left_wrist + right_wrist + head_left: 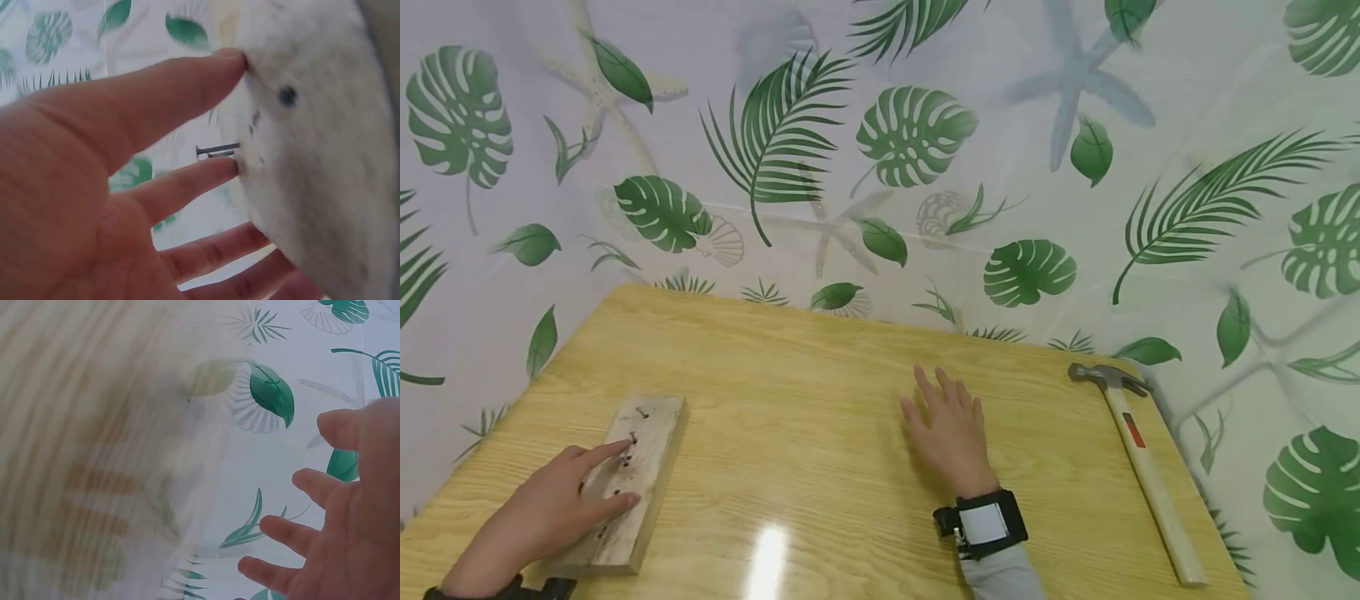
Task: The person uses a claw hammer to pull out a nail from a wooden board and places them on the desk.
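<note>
On the left side of the table lies a wooden block point(658, 467) with nails point(634, 435) standing up from its top face and dark holes along it. My left hand point(546, 508) rests its fingertips on that face, index finger beside a nail. In the left wrist view, the thumb and fairly straight fingers of the left hand point(119, 169) touch the block point(312, 156), and nails point(215, 150) stick out near the index fingertip. My right hand point(953, 433) is over the middle of the table, fingers spread, holding nothing. The right wrist view shows the same hand point(337, 531), its fingers apart.
A claw hammer point(1146, 475) with a pale wooden handle lies along the right edge of the yellow wood-grain table point(790, 400). Behind the table hangs a white cloth point(865, 217) printed with green leaves and starfish. A bright reflection shows near the table's front.
</note>
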### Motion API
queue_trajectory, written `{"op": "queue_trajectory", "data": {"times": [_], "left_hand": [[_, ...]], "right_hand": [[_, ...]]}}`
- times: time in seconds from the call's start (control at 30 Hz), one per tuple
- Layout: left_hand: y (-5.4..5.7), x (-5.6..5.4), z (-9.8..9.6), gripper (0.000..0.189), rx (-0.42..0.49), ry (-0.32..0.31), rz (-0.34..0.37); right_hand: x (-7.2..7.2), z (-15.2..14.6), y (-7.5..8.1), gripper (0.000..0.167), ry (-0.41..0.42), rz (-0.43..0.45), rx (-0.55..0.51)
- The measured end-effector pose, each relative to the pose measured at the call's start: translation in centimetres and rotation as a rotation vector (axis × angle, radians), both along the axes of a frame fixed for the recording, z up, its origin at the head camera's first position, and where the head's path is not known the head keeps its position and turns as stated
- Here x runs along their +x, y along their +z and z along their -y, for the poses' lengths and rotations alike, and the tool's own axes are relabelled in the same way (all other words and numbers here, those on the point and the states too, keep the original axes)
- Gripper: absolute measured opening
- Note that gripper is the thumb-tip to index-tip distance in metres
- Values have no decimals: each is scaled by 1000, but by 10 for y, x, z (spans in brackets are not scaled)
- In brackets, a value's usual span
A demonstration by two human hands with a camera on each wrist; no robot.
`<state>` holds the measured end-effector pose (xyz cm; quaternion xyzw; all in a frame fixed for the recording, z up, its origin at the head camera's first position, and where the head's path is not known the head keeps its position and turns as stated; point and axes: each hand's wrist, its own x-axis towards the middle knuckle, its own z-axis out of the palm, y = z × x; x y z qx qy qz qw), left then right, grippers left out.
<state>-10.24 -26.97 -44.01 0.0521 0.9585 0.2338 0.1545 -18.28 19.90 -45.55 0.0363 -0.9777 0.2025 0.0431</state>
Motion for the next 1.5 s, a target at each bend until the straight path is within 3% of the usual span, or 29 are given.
{"op": "queue_trajectory", "data": {"times": [0.2,0.43,0.7,0.97,1.23,1.37,1.5], "left_hand": [[3,-18,-45,84,58,-43,-73],[11,-46,-103,80,120,-93,-95],[-2,-78,-166,75,196,-94,-139],[-5,-98,-223,73,250,-90,-183],[-11,-112,-256,75,314,-37,-211],[-12,-115,-260,75,346,-19,-208],[-11,-116,-258,75,360,-46,-191]], "right_hand": [[2,-4,-4,62,-2,-31,8],[0,-9,-4,64,-22,-37,2],[2,-10,-3,63,-28,-29,-19],[2,-11,1,62,-38,-31,-18],[3,-11,5,63,-47,-17,-29],[0,-15,7,63,-41,-8,-30],[1,-42,12,64,-62,10,-33]]}}
